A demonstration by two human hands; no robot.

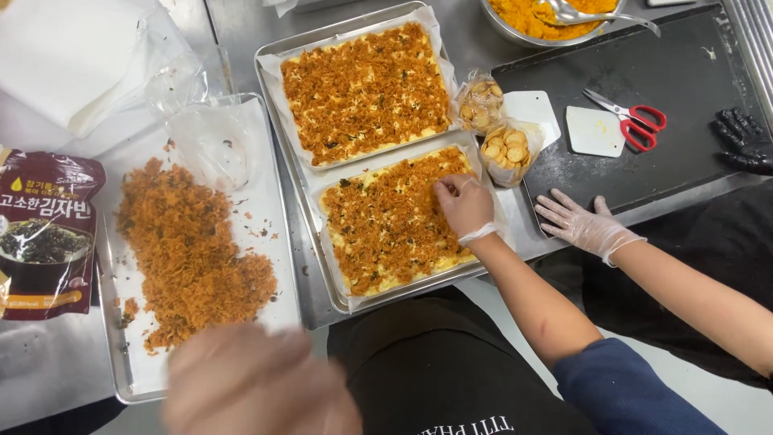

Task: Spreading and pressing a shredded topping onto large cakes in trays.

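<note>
At the near edge of the bench (233, 32), the left hand (258, 383) is seen only as a blur.
Its grip cannot be told, and nothing is made out in it. Shredded orange floss (189, 250) is heaped on the lined tray (270, 201) just beyond. A co-worker's gloved hand (465, 205) is laid on the nearer topped sheet (386, 234).

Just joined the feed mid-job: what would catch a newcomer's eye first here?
Two slabs topped with orange-brown floss fill the centre tray, the far slab untouched and a co-worker's gloved hand pressing on the nearer slab. A loose heap of floss lies on the left tray, with a blurred hand low in front of it. Red-handled scissors lie on the dark board at right.
</note>
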